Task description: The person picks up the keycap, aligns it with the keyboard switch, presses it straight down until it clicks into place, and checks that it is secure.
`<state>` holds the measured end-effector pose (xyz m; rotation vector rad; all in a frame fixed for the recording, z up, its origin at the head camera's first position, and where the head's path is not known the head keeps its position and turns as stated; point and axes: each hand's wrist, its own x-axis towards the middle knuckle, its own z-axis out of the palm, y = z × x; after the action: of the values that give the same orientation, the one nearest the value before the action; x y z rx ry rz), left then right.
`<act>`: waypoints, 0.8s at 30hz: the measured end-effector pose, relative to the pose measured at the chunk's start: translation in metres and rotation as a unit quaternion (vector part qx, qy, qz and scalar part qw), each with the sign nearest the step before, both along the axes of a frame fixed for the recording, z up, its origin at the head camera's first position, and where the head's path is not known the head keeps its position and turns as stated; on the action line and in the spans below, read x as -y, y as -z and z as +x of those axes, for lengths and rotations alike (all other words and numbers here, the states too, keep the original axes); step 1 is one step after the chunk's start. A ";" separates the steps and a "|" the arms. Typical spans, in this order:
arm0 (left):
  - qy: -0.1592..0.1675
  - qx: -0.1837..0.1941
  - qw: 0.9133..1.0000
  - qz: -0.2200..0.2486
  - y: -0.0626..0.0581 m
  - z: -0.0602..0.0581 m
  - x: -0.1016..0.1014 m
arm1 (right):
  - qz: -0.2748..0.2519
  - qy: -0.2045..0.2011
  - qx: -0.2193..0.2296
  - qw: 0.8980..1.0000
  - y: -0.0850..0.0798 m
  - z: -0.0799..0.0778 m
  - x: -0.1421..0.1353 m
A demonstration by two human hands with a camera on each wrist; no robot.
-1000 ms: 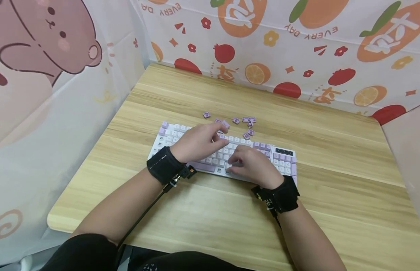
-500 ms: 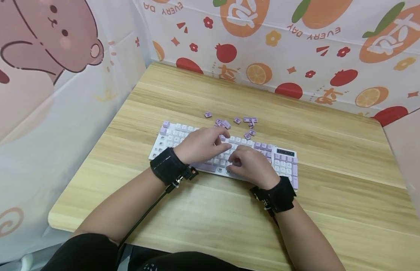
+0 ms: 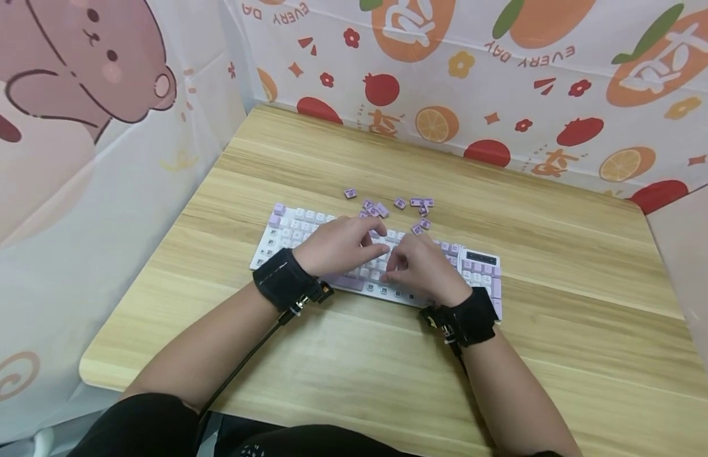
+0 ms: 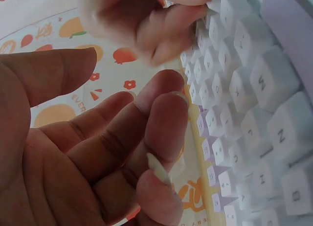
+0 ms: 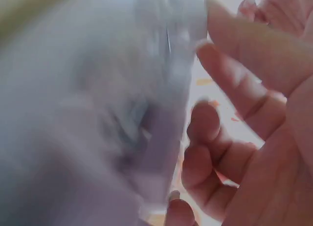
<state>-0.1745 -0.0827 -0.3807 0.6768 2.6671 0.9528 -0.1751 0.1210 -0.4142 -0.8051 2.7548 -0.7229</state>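
Observation:
A white and purple keyboard (image 3: 294,230) lies on the wooden table. My left hand (image 3: 339,244) hovers over its left half, fingers loosely bent, and the left wrist view shows nothing in its palm. Over the middle keys is my right hand (image 3: 425,263), its fingers bent. In the right wrist view its thumb and index fingertip are close together beside the white keys, which are blurred; I cannot tell whether they pinch a keycap. Bare switches (image 3: 384,291) without caps show along the front row, and more at the keyboard's left end.
Several loose purple keycaps (image 3: 381,209) lie behind the keyboard, with a long one (image 3: 420,202) among them. A dark panel (image 3: 481,257) sits at the keyboard's upper right. Printed cloth (image 3: 434,89) hangs behind the table (image 3: 354,355). Cables run from both wrist straps.
My right hand has shifted slightly toward the back of the keyboard, uncovering more bare switches in the front row. The left hand has hardly moved.

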 end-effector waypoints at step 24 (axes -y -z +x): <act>-0.031 -0.007 0.999 0.034 -0.012 -0.011 0.026 | 0.170 -0.016 0.079 0.982 -0.011 -0.026 0.006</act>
<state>-0.1852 -0.1083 -0.3690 0.6197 2.6939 1.0624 -0.2007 0.1155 -0.4028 -0.6841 2.6100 -0.2820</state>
